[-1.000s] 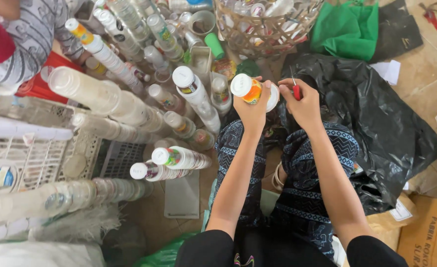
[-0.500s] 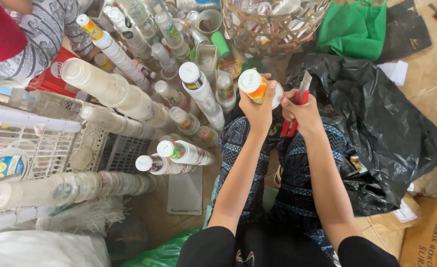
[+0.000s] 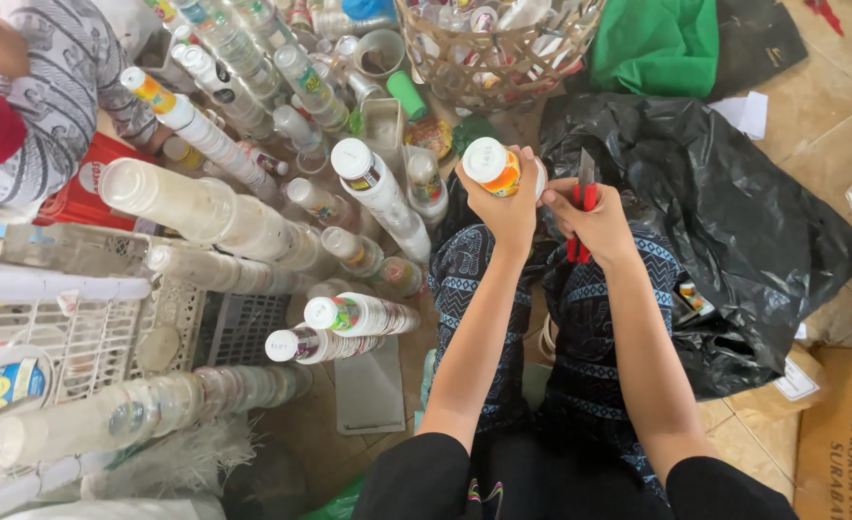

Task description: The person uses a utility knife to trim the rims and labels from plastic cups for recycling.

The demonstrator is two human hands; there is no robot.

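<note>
Left hand [image 3: 510,207] holds a white cup [image 3: 494,166] with orange-yellow print; right hand [image 3: 594,217] a red-handled cutter [image 3: 583,207] with grey blade. Behind the cup: tan woven basket [image 3: 445,60], green cloth [image 3: 662,43]. Right of it: black plastic bag [image 3: 734,212]. Below it: dark blue skirt [image 3: 580,318], pale geometric pattern.

Left hand [image 3: 511,204] grips a glossy plastic cup [image 3: 492,166] with an orange-printed label. Right hand [image 3: 594,220] holds a cutter [image 3: 585,197], red plastic handle, dull metal blade. Black bin bag [image 3: 705,212]: thin, crinkled, shiny plastic. Wicker basket [image 3: 464,67], woven and rough. Green cloth [image 3: 662,43] is matt. White crate [image 3: 50,347] is matt plastic lattice.
</note>
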